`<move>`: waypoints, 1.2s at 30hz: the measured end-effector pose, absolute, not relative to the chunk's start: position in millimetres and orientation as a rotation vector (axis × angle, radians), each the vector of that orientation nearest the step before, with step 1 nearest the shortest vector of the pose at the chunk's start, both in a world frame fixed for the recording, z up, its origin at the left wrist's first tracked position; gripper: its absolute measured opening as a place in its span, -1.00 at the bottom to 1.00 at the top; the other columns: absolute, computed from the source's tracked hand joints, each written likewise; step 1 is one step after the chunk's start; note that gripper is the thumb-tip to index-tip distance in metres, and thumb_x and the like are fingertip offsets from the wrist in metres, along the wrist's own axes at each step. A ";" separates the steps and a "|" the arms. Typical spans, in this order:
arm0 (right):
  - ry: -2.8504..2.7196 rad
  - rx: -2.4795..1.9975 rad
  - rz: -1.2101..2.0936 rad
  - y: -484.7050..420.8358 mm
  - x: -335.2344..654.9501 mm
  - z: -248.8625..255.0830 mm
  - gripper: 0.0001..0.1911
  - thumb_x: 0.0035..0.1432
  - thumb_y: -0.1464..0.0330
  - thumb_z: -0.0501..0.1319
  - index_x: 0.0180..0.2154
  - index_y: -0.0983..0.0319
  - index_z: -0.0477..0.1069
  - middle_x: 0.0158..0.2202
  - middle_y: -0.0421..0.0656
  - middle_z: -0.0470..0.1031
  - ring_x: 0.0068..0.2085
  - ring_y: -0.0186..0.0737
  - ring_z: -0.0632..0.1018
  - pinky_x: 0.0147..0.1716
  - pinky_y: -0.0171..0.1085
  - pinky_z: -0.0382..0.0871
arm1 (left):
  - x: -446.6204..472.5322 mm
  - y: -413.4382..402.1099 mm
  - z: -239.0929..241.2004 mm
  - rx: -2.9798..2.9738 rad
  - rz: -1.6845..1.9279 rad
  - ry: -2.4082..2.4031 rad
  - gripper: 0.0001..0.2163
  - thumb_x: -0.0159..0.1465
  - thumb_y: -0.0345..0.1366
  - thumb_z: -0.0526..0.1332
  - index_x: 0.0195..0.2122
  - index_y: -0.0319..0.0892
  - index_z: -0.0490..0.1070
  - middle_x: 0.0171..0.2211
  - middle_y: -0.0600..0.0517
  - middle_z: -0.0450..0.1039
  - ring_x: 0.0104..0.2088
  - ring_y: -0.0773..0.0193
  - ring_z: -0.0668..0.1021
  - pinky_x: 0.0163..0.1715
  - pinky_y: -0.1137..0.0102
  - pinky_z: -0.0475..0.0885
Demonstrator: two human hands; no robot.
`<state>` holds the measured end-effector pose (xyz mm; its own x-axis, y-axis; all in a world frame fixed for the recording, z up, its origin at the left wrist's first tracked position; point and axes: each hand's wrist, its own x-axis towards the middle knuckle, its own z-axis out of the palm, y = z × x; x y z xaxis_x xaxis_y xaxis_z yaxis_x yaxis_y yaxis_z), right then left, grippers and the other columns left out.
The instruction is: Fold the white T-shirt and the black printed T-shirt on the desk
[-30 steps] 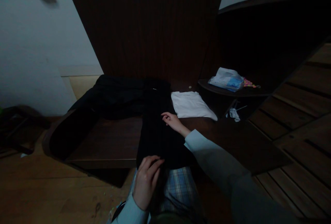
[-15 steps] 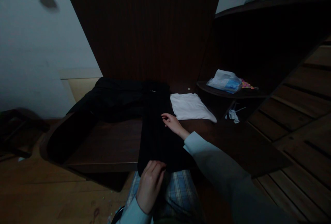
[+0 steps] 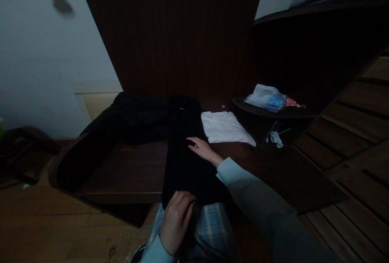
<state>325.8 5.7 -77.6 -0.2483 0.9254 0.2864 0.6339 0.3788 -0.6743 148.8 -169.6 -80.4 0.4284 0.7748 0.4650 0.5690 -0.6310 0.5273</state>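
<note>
Black trousers [image 3: 179,149] lie spread over a low dark wooden table [image 3: 130,174], one leg running toward me and the other off to the left. My left hand [image 3: 176,220] is closed on the near hem of the leg at the table's front edge. My right hand [image 3: 202,148] rests on the same leg farther up, fingers curled and pressing on the cloth. A folded white garment [image 3: 225,127] lies just right of the trousers, near my right hand.
A round dark side shelf [image 3: 273,111] at the right holds a plastic bag [image 3: 266,97] and small colourful bits. A crumpled white scrap [image 3: 276,137] lies below it. Dark wooden panelling stands behind the table. Wooden floorboards run to the right. My plaid-clad lap [image 3: 209,226] is under the table's edge.
My left hand has slid slightly down and right along the trouser hem. My right hand has shifted a little leftward on the cloth. The view has tipped slightly.
</note>
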 end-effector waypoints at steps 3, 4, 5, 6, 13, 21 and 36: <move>-2.017 -1.359 0.557 6.6 324.9 -78.0 -0.67 0.04 0.36 0.15 -0.09 0.16 0.40 0.00 -0.10 0.35 -0.33 -0.34 0.46 -0.27 -0.27 0.33 | 149.2 -170.5 -77.1 2.400 1.030 1.145 -0.84 0.23 -0.43 0.03 -0.30 -0.16 0.39 -0.36 -0.02 0.44 -0.34 0.29 0.48 -0.34 0.39 0.44; -2.026 -1.365 0.557 7.3 324.7 -78.4 -0.67 0.04 0.35 0.15 -0.10 0.16 0.41 0.01 -0.09 0.35 -0.30 -0.31 0.47 -0.25 -0.26 0.34 | 149.3 -170.6 -76.1 2.399 1.035 1.143 -0.84 0.23 -0.43 0.03 -0.30 -0.16 0.39 -0.36 -0.02 0.45 -0.34 0.29 0.48 -0.34 0.40 0.44; -2.033 -1.367 0.558 8.0 324.6 -78.8 -0.68 0.04 0.35 0.15 -0.10 0.17 0.41 0.01 -0.09 0.35 -0.27 -0.30 0.48 -0.23 -0.25 0.34 | 149.4 -170.6 -75.5 2.402 1.040 1.141 -0.84 0.23 -0.42 0.03 -0.30 -0.16 0.40 -0.36 -0.02 0.45 -0.34 0.29 0.48 -0.34 0.40 0.44; -2.038 -1.369 0.558 8.7 324.5 -79.2 -0.67 0.05 0.34 0.15 -0.10 0.17 0.41 0.01 -0.09 0.35 -0.25 -0.28 0.48 -0.21 -0.24 0.34 | 149.5 -170.5 -75.2 2.406 1.040 1.143 -0.83 0.23 -0.42 0.03 -0.30 -0.15 0.40 -0.36 -0.02 0.45 -0.34 0.29 0.48 -0.34 0.40 0.44; -2.080 -1.398 0.490 8.1 322.4 -79.6 -0.65 0.06 0.31 0.15 -0.07 0.16 0.39 0.05 -0.09 0.33 -0.03 -0.18 0.42 -0.03 -0.18 0.27 | 148.8 -169.2 -79.1 2.437 1.003 1.172 -0.84 0.22 -0.42 0.03 -0.32 -0.16 0.40 -0.37 -0.02 0.45 -0.34 0.28 0.49 -0.35 0.39 0.44; -2.049 -1.379 0.483 9.0 322.3 -81.5 -0.63 0.07 0.31 0.13 -0.03 0.18 0.35 0.05 -0.09 0.31 -0.13 -0.24 0.46 -0.11 -0.23 0.31 | 148.1 -169.9 -81.9 2.462 1.001 1.173 -0.83 0.23 -0.42 0.02 -0.31 -0.16 0.40 -0.37 -0.03 0.45 -0.34 0.27 0.49 -0.33 0.38 0.44; -1.778 -1.385 0.559 9.0 326.4 -79.0 -0.67 0.07 0.53 0.04 -0.14 0.22 0.41 -0.25 -0.13 0.32 -0.32 -0.35 0.42 -0.26 -0.30 0.34 | 151.5 -176.6 -83.9 2.483 0.946 1.280 -0.78 0.22 -0.34 0.07 -0.11 -0.14 0.34 -0.27 -0.02 0.48 -0.26 0.23 0.52 -0.24 0.31 0.47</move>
<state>326.4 9.0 -79.0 -0.0842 0.9445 0.3176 0.5925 0.3037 -0.7461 151.5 -176.6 -83.9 0.4231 0.7851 0.4523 0.6627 -0.6086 0.4364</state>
